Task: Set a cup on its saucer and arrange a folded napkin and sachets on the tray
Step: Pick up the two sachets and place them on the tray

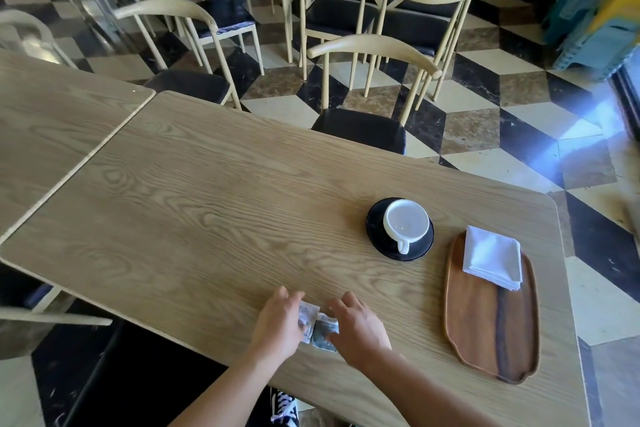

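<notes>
Here, the white cup (406,225) is sitting upright on its black saucer (377,236), handle toward the person, on the wooden worktop (207,201). Just to the right, the folded napkin (491,258) is lying on the far end of the wooden tray (485,329). Near the worktop's front edge, the sachets (317,324) are lying between the left hand (278,326) and right hand (358,326), whose fingers are resting loosely spread on them, gripping nothing.
</notes>
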Demonstrator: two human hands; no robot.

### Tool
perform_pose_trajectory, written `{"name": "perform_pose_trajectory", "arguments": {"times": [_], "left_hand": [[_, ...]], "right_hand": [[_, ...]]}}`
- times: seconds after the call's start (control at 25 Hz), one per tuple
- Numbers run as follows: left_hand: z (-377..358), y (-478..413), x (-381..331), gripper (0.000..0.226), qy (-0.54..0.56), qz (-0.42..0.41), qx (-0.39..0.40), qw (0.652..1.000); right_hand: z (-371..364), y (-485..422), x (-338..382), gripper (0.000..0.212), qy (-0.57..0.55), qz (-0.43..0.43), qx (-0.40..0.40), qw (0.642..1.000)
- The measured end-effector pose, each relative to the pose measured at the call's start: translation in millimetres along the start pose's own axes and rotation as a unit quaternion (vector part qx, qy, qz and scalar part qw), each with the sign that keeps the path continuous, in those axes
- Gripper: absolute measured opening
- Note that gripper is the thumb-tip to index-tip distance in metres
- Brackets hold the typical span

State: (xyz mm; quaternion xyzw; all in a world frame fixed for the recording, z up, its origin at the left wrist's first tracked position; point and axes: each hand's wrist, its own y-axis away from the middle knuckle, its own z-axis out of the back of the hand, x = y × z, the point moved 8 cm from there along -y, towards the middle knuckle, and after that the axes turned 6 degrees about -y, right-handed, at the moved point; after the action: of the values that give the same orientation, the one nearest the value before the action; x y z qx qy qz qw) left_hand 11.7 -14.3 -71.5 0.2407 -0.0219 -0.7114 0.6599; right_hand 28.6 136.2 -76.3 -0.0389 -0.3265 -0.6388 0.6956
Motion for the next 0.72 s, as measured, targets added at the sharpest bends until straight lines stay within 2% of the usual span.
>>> {"name": "perform_pose_trajectory", "arguments": {"times": [0.2, 0.36, 0.72], "left_hand": [[2, -1, -2, 0.031, 0.021, 0.033, -0.006, 0.999], [6, -3, -3, 0.025, 0.039, 0.034, -0.022, 0.998], [24, -22, -34, 0.021, 0.179, 0.051, -0.049, 0.981]], "right_hand": [[3, -5, -1, 0.030, -0.041, -0.026, -0.018, 0.999], [13, -7, -3, 0.022, -0.075, -0.028, -0.044, 0.996], [60, -2, -20, 0.011, -0.176, -0.062, -0.138, 0.973]]}}
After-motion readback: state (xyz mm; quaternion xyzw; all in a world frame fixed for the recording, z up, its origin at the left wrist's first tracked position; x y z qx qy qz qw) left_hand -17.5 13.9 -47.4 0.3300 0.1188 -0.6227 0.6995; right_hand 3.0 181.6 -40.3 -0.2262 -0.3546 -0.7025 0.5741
